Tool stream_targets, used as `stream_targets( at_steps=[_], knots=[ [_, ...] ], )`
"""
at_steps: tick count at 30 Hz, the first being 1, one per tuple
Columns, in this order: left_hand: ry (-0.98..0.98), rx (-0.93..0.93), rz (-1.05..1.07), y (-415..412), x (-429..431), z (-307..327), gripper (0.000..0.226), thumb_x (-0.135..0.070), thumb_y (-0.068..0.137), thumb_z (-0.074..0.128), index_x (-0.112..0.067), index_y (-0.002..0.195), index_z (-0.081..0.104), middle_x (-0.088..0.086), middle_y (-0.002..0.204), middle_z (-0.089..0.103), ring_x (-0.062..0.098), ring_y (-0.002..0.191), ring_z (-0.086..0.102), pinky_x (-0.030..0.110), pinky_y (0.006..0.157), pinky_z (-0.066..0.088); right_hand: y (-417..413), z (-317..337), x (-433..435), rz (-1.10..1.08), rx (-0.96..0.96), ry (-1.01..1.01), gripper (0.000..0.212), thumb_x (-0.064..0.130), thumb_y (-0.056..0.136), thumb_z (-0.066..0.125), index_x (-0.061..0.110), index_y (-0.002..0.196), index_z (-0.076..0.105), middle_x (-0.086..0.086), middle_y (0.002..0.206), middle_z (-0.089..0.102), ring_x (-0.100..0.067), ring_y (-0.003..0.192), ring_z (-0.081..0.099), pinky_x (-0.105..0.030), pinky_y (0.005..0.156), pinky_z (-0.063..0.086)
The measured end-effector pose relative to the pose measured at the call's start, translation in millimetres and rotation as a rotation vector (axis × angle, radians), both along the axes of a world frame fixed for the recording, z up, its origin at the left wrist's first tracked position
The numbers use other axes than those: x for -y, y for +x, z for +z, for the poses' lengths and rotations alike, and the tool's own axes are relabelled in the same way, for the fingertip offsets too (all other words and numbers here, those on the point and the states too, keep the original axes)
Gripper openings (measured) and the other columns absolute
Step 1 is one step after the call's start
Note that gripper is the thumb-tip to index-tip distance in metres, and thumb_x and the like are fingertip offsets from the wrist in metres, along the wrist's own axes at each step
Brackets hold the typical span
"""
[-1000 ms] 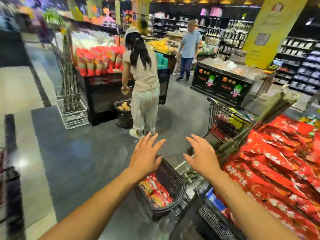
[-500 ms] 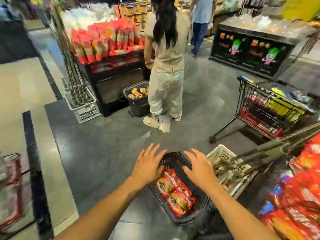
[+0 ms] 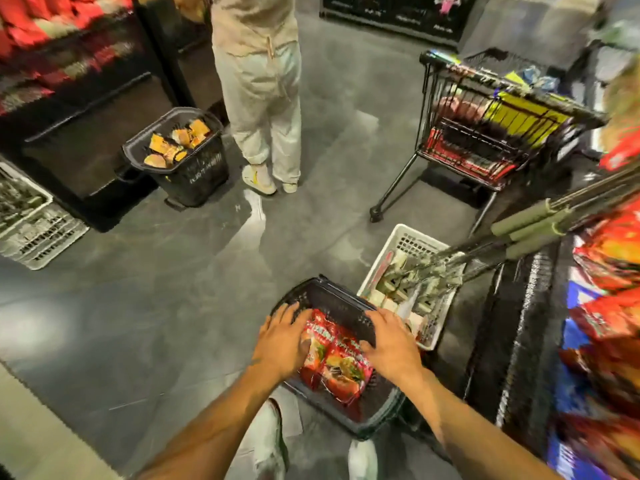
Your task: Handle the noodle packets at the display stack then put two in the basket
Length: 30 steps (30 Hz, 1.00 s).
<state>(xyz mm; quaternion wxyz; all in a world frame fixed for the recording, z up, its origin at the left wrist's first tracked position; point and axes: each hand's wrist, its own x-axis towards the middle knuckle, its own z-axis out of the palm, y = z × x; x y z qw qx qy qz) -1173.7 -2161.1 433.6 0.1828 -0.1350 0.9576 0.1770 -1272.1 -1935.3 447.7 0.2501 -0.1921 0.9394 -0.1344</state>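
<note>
Low centre of the frame: left hand (image 3: 282, 344) spread flat, fingers straight, resting on the left rim of a black basket (image 3: 341, 306) and touching the red packets (image 3: 334, 360) inside; nothing gripped. Right hand (image 3: 389, 342) likewise flat, fingers extended over the basket's right rim beside the packets, holding nothing. Just right of the basket, a white crate (image 3: 414, 244) on the grey floor (image 3: 138, 289). Right edge: a shelf of red packs (image 3: 609, 258). Farther up, right: a wire trolley (image 3: 485, 133). Upper left: a second black basket (image 3: 183, 157) beside a standing person (image 3: 259, 81).
</note>
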Motion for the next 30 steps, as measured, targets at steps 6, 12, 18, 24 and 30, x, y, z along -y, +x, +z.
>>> stream_targets(
  at_steps=[6,12,18,24,30],
  knots=[
    [0.031,0.116,-0.115,-37.4,37.5,-87.1,0.067,-0.046,0.100,0.043,-0.032,0.162,0.022,0.002,0.168,0.026,0.028,0.154,0.025,0.045,0.124,0.027,2.0,-78.3,16.0,-0.176,0.082,0.043,0.064,0.038,0.092,0.065,0.025,0.151,0.044,0.000,0.151,0.044,-0.026,0.140,0.043,-0.041,0.112,0.043],
    [0.089,0.216,-0.058,-56.9,56.3,-207.4,0.074,-0.059,0.090,0.031,-0.034,0.160,0.026,0.000,0.159,0.041,0.026,0.143,0.043,0.042,0.115,0.040,11.4,-203.4,15.8,-0.409,0.213,-0.010,0.069,0.058,0.087,0.045,0.019,0.142,0.053,-0.007,0.137,0.055,-0.031,0.127,0.052,-0.043,0.106,0.045],
    [0.227,0.355,0.144,-78.5,53.4,-338.3,0.077,-0.044,0.090,0.068,-0.034,0.157,0.034,0.002,0.156,0.046,0.030,0.143,0.043,0.045,0.114,0.042,2.8,-338.3,9.7,-0.729,0.408,-0.059,0.062,0.033,0.093,0.071,0.014,0.148,0.049,-0.011,0.141,0.057,-0.031,0.132,0.054,-0.040,0.110,0.042],
    [0.278,0.450,0.352,-98.6,56.2,-462.5,0.056,-0.035,0.091,0.071,-0.027,0.143,0.051,0.009,0.137,0.061,0.034,0.125,0.059,0.045,0.107,0.049,-3.3,-457.4,1.0,-1.022,0.592,-0.097,0.067,0.030,0.094,0.074,0.019,0.152,0.042,-0.009,0.141,0.059,-0.030,0.130,0.056,-0.038,0.105,0.045],
    [0.206,0.470,0.503,-105.6,56.9,-551.4,0.059,-0.036,0.090,0.073,-0.018,0.141,0.049,0.015,0.140,0.056,0.037,0.128,0.055,0.045,0.103,0.048,-7.4,-555.0,-8.9,-1.553,0.620,-0.236,0.043,0.028,0.092,0.074,0.006,0.127,0.061,-0.008,0.098,0.067,-0.023,0.083,0.065,-0.035,0.082,0.051]
  ],
)
